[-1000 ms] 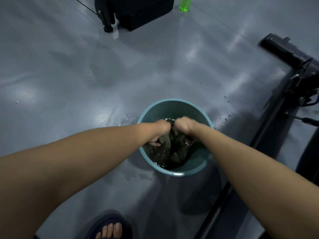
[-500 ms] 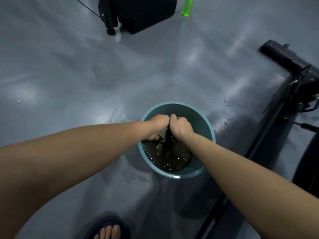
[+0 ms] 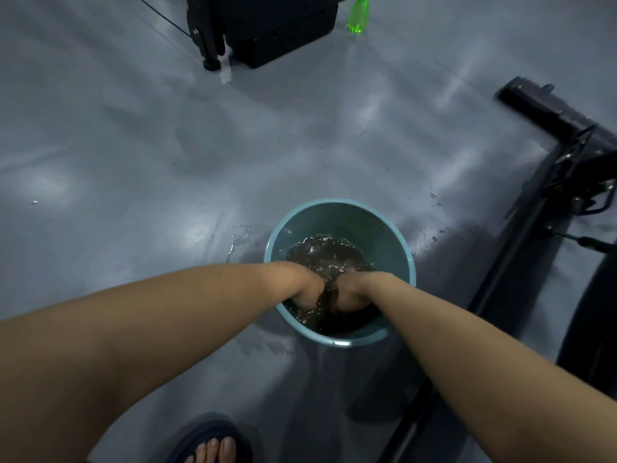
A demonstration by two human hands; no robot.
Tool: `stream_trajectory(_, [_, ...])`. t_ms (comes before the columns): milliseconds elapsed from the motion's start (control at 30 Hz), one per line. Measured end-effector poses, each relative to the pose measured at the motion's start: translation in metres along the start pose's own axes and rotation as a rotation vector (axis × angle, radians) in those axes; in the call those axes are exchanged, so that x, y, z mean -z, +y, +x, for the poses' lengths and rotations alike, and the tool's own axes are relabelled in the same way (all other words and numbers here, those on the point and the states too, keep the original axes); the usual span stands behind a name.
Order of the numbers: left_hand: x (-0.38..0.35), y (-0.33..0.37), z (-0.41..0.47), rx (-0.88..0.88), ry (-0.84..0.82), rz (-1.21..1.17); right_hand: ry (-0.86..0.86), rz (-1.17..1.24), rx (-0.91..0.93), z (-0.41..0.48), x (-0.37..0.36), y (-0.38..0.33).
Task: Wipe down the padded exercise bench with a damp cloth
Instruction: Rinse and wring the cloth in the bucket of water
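The bucket point(image 3: 377, 235), in the lower middle of the frame, is plain teal, paler along its rim. The water point(image 3: 325, 253) in it is dark brown-black, flecked with white glints. The cloth point(image 3: 324, 295) shows only as a near-black strip, hardly distinct from the water. The floor point(image 3: 133, 145) is glossy blue-grey, mottled with soft whitish patches of reflected light. At the top edge, the bottle point(image 3: 358, 15) is bright translucent green. The boxy equipment point(image 3: 283, 31) to its left is matte black, with a small white scrap point(image 3: 226, 73) below it. The metal frame point(image 3: 514, 262) on the right is black. The sandal point(image 3: 200, 436) at the bottom edge is dark navy.
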State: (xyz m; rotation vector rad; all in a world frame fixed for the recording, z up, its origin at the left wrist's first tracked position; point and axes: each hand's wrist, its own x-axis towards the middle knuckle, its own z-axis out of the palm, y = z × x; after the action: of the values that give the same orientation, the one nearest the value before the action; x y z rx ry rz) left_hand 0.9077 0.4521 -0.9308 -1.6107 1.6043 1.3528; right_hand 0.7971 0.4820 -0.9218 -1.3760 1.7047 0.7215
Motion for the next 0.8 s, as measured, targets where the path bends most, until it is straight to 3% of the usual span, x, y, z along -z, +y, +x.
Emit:
stream_trajectory(133, [0.021,0.01,-0.019,-0.144,0.013,-0.396,0.304,0.71,0.005,-0.013,0.035,-0.002])
stream_trajectory(233, [0.033,0.02,-0.018,-0.078,-0.008,-0.932,0.476,1.124,-0.119,-0.019,0.048,-0.004])
stream_trajectory(300, [0.037,0.026,-0.023,-0.095,0.144,-1.095,0.525,1.086,-0.155,-0.016,0.042,-0.018])
stream_trajectory(400, [0.029,0.028,-0.026,-0.099,0.352,-1.138,0.555,1.076,-0.134,-0.008,0.025,-0.041])
stream_trajectory(500, [0.025,0.027,-0.023,-0.109,0.18,-1.201,0.594,0.995,-0.127,-0.007,0.031,-0.03])
stream_trajectory(567, [0.025,0.03,-0.02,-0.205,0.2,-1.011,0.55,0.855,-0.099,-0.001,0.038,-0.011])
stream_trajectory(633, [0.021,0.027,-0.017,-0.291,0.418,-0.496,0.464,0.545,-0.029,0.0,0.036,0.0])
stream_trajectory(700, [0.013,0.017,-0.011,-0.374,0.507,-0.034,0.471,0.292,0.043,0.002,0.026,0.002])
stream_trajectory(800, [-0.004,0.005,0.0,-0.383,0.342,0.474,0.385,0.044,0.081,0.004,0.011,0.007])
